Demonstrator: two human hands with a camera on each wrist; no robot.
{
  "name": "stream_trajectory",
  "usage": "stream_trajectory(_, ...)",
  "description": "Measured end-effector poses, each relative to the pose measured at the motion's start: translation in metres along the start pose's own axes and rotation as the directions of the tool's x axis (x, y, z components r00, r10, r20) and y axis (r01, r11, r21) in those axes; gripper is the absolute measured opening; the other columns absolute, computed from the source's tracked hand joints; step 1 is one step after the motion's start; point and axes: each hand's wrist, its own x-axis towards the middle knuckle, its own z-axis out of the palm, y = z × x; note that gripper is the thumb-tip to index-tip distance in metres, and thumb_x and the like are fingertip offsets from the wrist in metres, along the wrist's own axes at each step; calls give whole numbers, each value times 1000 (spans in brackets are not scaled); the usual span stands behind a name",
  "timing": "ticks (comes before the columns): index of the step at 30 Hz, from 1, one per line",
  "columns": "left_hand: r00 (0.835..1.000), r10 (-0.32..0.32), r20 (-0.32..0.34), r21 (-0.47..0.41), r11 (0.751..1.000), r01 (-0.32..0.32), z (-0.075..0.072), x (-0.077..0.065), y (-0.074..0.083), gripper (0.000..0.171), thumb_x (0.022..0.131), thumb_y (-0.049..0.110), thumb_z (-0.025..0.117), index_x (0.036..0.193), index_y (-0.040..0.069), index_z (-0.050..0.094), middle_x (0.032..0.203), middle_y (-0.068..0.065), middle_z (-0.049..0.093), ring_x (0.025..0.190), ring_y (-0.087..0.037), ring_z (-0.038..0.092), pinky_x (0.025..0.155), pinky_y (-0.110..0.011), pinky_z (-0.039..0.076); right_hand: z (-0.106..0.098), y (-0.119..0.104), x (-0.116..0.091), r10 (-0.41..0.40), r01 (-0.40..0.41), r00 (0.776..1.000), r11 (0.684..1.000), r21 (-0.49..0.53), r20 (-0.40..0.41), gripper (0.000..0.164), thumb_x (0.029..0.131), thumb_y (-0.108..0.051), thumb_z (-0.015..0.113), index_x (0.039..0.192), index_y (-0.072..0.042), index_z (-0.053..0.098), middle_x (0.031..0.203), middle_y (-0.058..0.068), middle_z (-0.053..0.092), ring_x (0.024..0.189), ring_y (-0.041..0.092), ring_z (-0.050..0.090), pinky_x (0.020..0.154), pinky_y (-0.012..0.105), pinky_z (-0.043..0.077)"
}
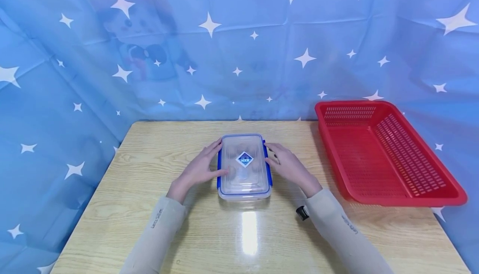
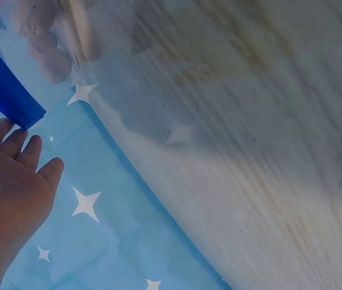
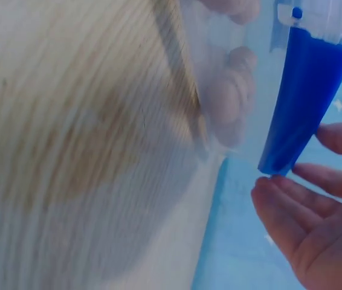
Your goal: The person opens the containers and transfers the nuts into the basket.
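Head view: A clear lidded container (image 1: 243, 184) lies flat on the wood-grain surface (image 1: 149, 157), centrally between the two hands. The lid is on, edged in blue, and bears a blue-and-white diamond label (image 1: 245, 159). A blue left latch (image 1: 219, 159) and a blue right latch (image 1: 269, 177) run along the long sides. The left hand (image 1: 200, 168) is placed at the left side, fingers extended toward the far corner, thumb lying over the lid edge. The right hand (image 1: 290, 166) is placed at the opposite side, fingers loosely extended, with the fingertips at the right latch. Both forearms are covered by pale sleeves (image 1: 155, 232). A red basket (image 1: 408, 201) with perforated walls is positioned to the right, apart from the container. A blue star-patterned curtain (image 1: 262, 66) forms the backdrop.

Left wrist view: The fingers of the left hand are spread and nearly straight; the fingertips meet the end of the blue latch. Round items (image 2: 35, 18) are visible through the clear plastic.

Right wrist view: The right hand is open and relaxed, with fingertips at the lower end of the blue latch. The latch's upper end adjoins a clear plastic edge. Rounded shapes show through the container wall.
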Motion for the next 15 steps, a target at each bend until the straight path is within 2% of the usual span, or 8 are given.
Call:
stream_trajectory(3,1000,-1,12,-33,999,2,1,0,-1,99,86,61,68,161,20,18,170,2,10,156,-31,14,125,-56,24,0,0,1,-10,11,1000,989,150,-8,54,101,-12,56,150,1,39,152,24,44,133,42,53,105,50,53)
stream_trajectory(6,1000,-7,11,-61,998,8,1,1,-1,99,85,61,69,161,21,18,170,4,9,157,-29,11,126,-55,23,0,0,2,4,0,1000,967,255,-15,55,97,-4,57,149,4,39,152,27,43,128,45,57,101,48,56)
stream_trajectory(10,1000,0,14,-82,997,1,3,1,-1,100,85,61,69,161,21,18,170,3,9,157,-30,10,126,-56,22,2,2,3,75,-69,997,952,299,-11,59,94,-4,60,149,4,41,147,26,49,122,44,61,95,44,61)
stream_trajectory(15,1000,-3,21,-93,996,5,5,2,-3,101,84,62,69,161,22,18,170,5,7,157,-30,10,125,-57,23,5,4,6,153,-142,988,939,315,-10,58,89,-7,62,144,6,46,133,26,60,110,37,66,84,35,63)
